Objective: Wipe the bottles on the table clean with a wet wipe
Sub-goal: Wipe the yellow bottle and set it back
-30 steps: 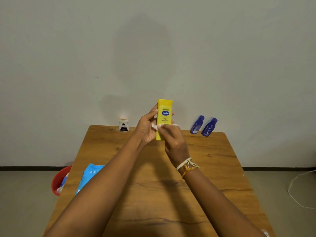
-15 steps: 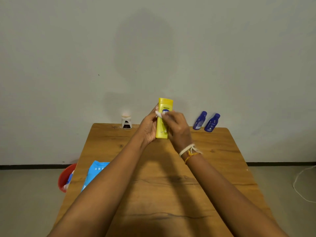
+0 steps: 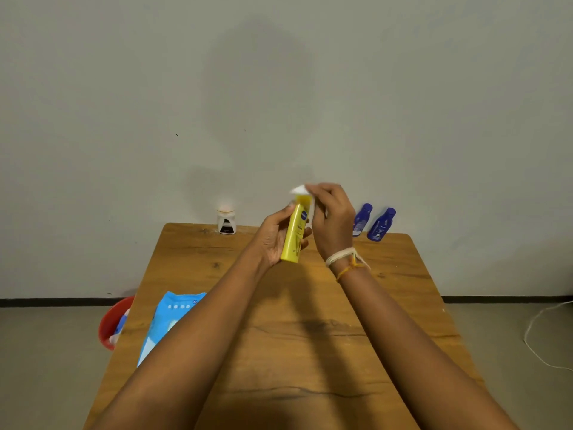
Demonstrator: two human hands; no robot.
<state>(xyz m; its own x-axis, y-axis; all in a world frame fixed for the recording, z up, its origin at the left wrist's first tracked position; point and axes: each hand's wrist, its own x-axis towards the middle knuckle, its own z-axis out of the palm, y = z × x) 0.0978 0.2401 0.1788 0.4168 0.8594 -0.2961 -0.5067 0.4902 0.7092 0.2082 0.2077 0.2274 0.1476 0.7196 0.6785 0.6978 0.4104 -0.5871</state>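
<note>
The left hand [image 3: 273, 235] is wrapped around the lower half of the yellow bottle [image 3: 296, 234], thumb on the near side and fingers curling round behind, holding it lifted off the table [image 3: 310, 336] and tilted so its top leans away and a little to the right — a grip that leaves the upper end bare for cleaning. The right hand [image 3: 331, 218] sits over that upper end with its fingers bent, pinching the white wet wipe [image 3: 300, 190] against the bottle's top edge; a corner of the wipe sticks out to the left of the fingertips. Judging by this, the top of the bottle is the part being wiped, with the body steadied from below so that the pressure does not push it away. Two blue bottles [image 3: 373, 223] stand side by side at the far right edge of the table, just behind the right hand, and a small white jar [image 3: 226, 221] stands at the far edge to the left — all apparently waiting their turn (whether any is already clean cannot be told). The blue pack of wipes [image 3: 172, 318] lies at the near left edge, within easy reach of the left arm, and a red bin [image 3: 113, 321] sits on the floor just beside that edge, handy for used wipes.
</note>
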